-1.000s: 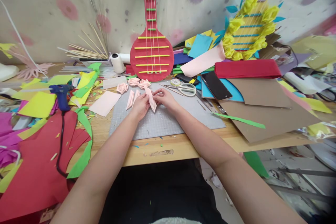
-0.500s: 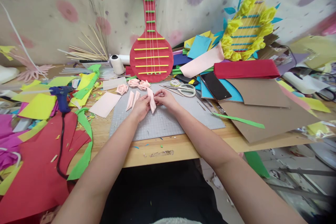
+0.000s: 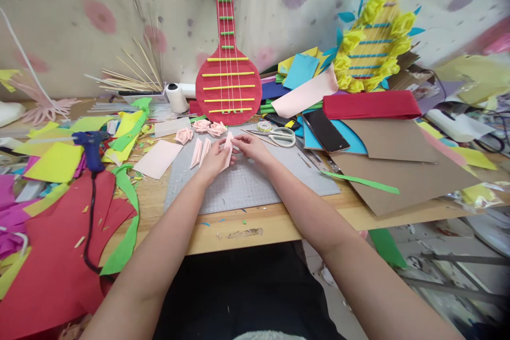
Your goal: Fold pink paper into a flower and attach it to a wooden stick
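Head view: left hand [image 3: 213,159] and right hand [image 3: 249,146], both grips pinched on a folded pink paper strip [image 3: 228,146], steadying it above the grey cutting mat [image 3: 255,183]; scissors [image 3: 281,136] lay far right.

a mat [image 3: 255,186] lies on the table [image 3: 239,231], near its front edge. both hands meet over the mat's back half, the left hand [image 3: 213,159] beside the right hand [image 3: 251,149], with a strip [image 3: 228,149] between them. two more strips [image 3: 200,151] lie on the mat just left of the left hand, and paper roses [image 3: 201,128] behind them. scissors [image 3: 281,136] lie right of the right hand, a phone [image 3: 325,130] further right. a glue gun [image 3: 91,144] lies well left of the mat. a paper guitar [image 3: 228,79] stands behind the roses.
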`<state>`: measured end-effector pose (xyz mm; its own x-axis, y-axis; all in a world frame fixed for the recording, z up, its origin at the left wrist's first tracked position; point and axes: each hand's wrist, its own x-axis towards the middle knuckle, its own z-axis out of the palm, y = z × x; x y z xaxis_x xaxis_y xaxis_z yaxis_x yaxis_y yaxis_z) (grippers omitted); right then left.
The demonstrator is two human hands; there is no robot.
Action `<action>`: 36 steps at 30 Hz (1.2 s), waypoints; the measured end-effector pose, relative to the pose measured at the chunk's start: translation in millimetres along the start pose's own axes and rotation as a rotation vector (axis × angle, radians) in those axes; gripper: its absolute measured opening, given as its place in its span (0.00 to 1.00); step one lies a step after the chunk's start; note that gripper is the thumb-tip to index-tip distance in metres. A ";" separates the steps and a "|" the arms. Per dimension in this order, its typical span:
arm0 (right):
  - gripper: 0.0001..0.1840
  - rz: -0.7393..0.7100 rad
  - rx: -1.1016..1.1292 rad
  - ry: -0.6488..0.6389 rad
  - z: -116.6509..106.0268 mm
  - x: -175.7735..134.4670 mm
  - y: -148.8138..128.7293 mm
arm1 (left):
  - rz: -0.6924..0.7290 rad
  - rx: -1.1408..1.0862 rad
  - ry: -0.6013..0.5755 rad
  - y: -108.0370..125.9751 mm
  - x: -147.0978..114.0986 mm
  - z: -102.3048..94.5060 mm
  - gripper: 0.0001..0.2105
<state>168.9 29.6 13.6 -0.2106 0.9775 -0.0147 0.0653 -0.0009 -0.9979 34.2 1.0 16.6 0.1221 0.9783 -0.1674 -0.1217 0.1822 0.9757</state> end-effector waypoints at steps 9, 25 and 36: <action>0.17 -0.055 0.084 -0.104 -4.6 -0.2 0.2 | 0.023 0.103 -0.114 0.8 -4.3 -0.6 0.07; 0.14 -0.054 0.083 -0.077 -8.5 2.3 0.3 | -0.075 0.082 -0.185 4.4 -7.3 -3.4 0.04; 0.17 0.060 0.192 -0.088 -8.7 1.9 1.5 | -0.129 -0.023 -0.202 -0.1 -3.5 -10.4 0.05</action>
<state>177.1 33.2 12.7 -0.2970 0.9522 -0.0711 -0.1048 -0.1065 -0.9888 23.5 -1.4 15.5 0.3322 0.9075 -0.2569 -0.1140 0.3091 0.9442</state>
